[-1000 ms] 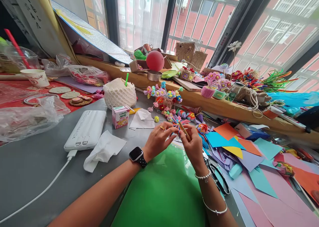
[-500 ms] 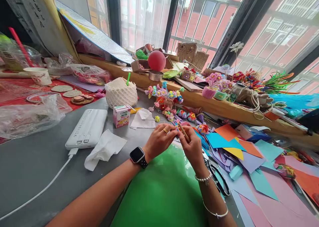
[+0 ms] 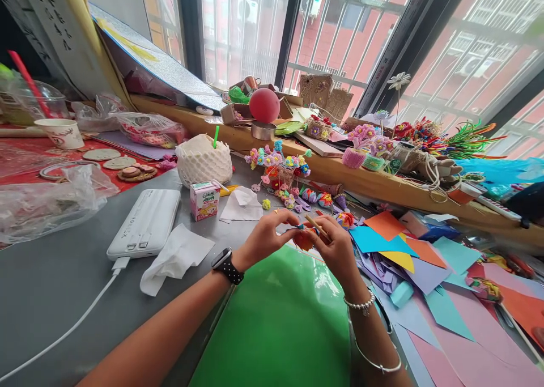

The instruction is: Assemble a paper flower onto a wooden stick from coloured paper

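Note:
Above a glossy green board [image 3: 276, 330], my left hand [image 3: 266, 234] pinches one side of a small orange-red and blue paper piece [image 3: 304, 240], thumb and index finger at its edge. My right hand [image 3: 339, 246] grips the other side and also has a thin wooden stick [image 3: 315, 226] between its fingers. The fingers partly cover the piece, so its full shape is hidden. Just beyond the hands are multicoloured paper balls [image 3: 325, 199] and a basket of small crocheted flowers [image 3: 278, 174]. Black scissor handles [image 3: 385, 313] show partly behind my right wrist.
Coloured paper sheets [image 3: 425, 273] overlap on the right. On the left lie a white power bank [image 3: 144, 222] with a cable, a crumpled tissue [image 3: 176, 259], a small drink carton [image 3: 204, 201] and a wrapped coconut [image 3: 204, 163]. A wooden ledge [image 3: 331, 163] full of crafts runs along the window.
Both hands have turned and moved slightly apart, bringing the orange-red side of the paper piece into view. My right hand has shifted a little right, and the wooden stick lies flatter.

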Tool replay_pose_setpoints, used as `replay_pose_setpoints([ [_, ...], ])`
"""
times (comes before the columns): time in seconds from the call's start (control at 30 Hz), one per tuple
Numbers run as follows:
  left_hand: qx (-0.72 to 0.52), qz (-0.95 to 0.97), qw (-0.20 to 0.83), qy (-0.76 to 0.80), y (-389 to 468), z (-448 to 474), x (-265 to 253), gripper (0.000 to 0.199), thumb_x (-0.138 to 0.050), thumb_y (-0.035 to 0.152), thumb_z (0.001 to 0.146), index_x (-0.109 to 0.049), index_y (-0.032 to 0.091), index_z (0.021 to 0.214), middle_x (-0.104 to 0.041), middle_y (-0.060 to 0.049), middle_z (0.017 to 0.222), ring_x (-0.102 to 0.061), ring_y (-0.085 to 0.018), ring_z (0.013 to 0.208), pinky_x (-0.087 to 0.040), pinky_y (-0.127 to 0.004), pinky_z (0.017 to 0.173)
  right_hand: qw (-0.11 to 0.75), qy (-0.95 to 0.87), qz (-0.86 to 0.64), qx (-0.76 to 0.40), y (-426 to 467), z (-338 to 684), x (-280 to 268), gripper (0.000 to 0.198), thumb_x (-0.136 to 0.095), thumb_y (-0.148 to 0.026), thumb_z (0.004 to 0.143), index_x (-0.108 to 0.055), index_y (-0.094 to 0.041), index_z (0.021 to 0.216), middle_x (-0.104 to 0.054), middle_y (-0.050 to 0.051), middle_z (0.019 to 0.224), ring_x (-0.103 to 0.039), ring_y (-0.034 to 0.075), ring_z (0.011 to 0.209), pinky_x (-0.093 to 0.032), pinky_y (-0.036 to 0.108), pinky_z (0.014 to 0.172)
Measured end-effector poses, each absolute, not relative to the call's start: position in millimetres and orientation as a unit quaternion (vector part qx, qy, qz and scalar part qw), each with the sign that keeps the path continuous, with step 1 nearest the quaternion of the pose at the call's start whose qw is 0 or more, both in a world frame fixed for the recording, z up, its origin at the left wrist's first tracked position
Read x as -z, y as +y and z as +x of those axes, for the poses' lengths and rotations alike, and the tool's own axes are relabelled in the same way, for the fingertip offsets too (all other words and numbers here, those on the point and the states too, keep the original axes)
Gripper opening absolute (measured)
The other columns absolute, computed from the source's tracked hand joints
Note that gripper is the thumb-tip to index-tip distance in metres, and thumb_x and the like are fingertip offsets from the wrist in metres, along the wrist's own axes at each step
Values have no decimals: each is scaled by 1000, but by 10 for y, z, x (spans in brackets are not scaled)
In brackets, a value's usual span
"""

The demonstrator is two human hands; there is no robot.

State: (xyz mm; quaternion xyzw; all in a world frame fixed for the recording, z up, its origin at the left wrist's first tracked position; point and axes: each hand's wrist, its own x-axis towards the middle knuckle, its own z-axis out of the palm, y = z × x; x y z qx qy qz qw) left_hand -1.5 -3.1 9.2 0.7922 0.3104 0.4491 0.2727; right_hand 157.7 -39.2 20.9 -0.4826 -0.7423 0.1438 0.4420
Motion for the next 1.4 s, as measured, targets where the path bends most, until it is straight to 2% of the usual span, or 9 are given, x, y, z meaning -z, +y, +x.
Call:
replay_pose_setpoints([
  [0.2,-412,757,411,296,4,-25,-84,20,-55,31,73,-55,12,80,-58,-4,81,-55,-14,79,-44,-27,75,409,-725,-527,-170,-388,1572,-195,18,-53,-34,76,-57,-17,79,-49,0,67,-40,9,52,-30,21,46],
  [0.4,-386,727,484,297,10,-3,-29,19,-54,31,72,-52,13,79,-54,-2,78,-53,-13,77,-43,-29,75,391,-709,-542,-226,-366,1582,-165,17,-54,-33,73,-53,-17,77,-40,-5,55,-32,7,46,-24,20,42],
  [0.53,-375,679,563,286,23,-3,11,21,-54,32,70,-48,14,79,-50,0,75,-51,-11,69,-42,-25,66,390,-701,-539,-257,-360,1578,-166,21,-54,-36,73,-53,-16,81,-35,-6,51,-30,7,45,-23,20,41],
  [0.63,-366,655,601,277,25,-16,8,23,-56,33,68,-48,14,78,-49,0,76,-50,-10,69,-40,-22,62,386,-689,-545,-281,-364,1576,-175,24,-54,-40,72,-52,-16,77,-32,-7,49,-30,7,43,-22,20,40],
  [0.83,-334,672,602,273,16,-47,-39,21,-55,32,68,-49,14,77,-48,1,74,-46,-9,69,-36,-20,61,361,-682,-532,-349,-370,1598,-184,28,-55,-44,70,-47,-17,70,-39,-6,52,-32,7,45,-24,20,41],
  [1.1,-262,680,638,248,61,-103,-23,24,-57,33,67,-50,14,79,-49,2,75,-45,-9,69,-35,-20,63,335,-683,-508,-404,-350,1635,-136,29,-55,-44,70,-45,-17,70,-34,-6,56,-30,7,50,-24,20,43],
  [1.4,-222,689,628,286,99,-89,51,25,-60,33,64,-49,14,75,-48,3,72,-43,-8,65,-33,-19,56,300,-690,-494,-436,-286,1683,-12,23,-56,-37,70,-50,-15,75,-43,-3,64,-39,9,58,-31,20,51],
])
